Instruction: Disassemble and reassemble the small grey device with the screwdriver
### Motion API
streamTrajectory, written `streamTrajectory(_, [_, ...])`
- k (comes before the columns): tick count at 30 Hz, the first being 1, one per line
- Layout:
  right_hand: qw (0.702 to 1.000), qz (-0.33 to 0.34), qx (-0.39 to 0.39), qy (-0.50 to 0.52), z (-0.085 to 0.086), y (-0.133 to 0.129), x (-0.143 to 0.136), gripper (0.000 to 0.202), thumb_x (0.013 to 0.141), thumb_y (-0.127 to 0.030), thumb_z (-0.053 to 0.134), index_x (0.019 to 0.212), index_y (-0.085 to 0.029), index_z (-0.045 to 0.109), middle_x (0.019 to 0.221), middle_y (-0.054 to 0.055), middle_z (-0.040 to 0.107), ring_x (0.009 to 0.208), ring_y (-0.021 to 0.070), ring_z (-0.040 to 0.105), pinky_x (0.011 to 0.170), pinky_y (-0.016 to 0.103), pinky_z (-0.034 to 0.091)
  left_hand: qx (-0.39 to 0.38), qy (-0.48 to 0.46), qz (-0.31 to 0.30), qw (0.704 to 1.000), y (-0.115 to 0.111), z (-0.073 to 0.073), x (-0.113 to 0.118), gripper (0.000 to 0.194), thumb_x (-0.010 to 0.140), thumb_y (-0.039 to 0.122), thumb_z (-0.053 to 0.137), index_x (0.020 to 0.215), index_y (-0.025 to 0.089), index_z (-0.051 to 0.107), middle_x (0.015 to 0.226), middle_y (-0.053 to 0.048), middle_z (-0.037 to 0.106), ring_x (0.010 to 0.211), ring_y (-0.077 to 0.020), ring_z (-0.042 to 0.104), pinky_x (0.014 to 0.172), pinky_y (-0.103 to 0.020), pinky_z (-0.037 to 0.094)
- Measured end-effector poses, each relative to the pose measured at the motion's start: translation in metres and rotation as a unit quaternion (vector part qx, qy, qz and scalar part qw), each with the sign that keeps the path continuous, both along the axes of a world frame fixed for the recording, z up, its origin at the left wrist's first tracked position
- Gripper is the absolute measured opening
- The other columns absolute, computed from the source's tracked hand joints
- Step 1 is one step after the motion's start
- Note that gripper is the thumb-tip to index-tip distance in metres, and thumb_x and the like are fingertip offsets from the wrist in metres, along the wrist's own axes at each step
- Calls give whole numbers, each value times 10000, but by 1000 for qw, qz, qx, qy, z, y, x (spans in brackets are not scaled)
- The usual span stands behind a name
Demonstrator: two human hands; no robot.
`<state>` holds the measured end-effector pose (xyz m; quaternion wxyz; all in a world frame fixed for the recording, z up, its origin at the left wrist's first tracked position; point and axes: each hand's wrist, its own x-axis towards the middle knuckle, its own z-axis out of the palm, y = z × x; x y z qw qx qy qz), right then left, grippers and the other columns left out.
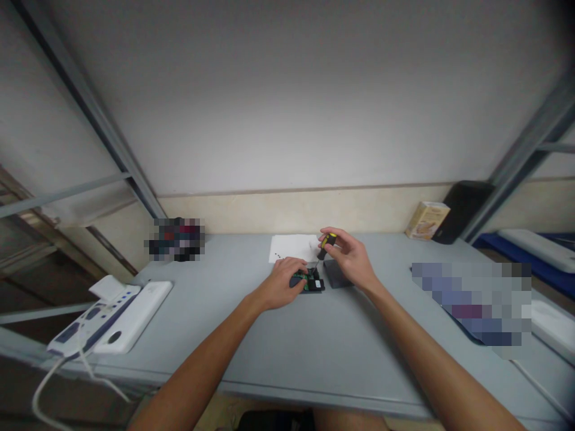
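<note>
A small black device with a green circuit board (316,284) lies on the grey table in front of me. My left hand (283,284) is closed on its left side, fingers over the top and thumb along the near edge. In my right hand (348,254) is a yellow and black screwdriver (327,242), gripped at the handle, its shaft pointing down to the board. Whether the tip sits in a screw is too small to tell. A flat dark cover (336,275) rests just right of the device, partly under my right hand. Behind is white paper (291,246) with several tiny dark screw-like bits.
On the left stand a white power strip (92,320) and a white box-shaped device (139,320) with cables. A yellow box (426,220) and a black speaker-like object (465,209) stand at the back right. Blurred-out items lie at far left and right. Metal posts flank the table.
</note>
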<state>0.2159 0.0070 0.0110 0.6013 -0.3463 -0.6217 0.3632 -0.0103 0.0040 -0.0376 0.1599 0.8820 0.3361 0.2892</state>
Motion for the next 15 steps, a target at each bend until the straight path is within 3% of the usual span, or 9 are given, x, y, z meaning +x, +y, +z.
streamTrajectory(7, [1000,9,-3,-10,-2,1,2,304,849,-317,729,1141,-240,696,980,44,698,934,189,650,808,313,549,6,0,1,1000,3,-5,-1,188,926,177,596,1101,242,612,1302,-57,643,1247,-239,549,1098,-453,386])
streamTrajectory(15, [1000,0,11,-26,-4,1,3,306,874,-329,711,1167,-247,686,998,46,699,944,198,653,837,328,549,0,7,-4,1000,0,0,0,185,927,186,591,1101,243,618,1297,-65,645,1252,-250,552,1104,-462,386])
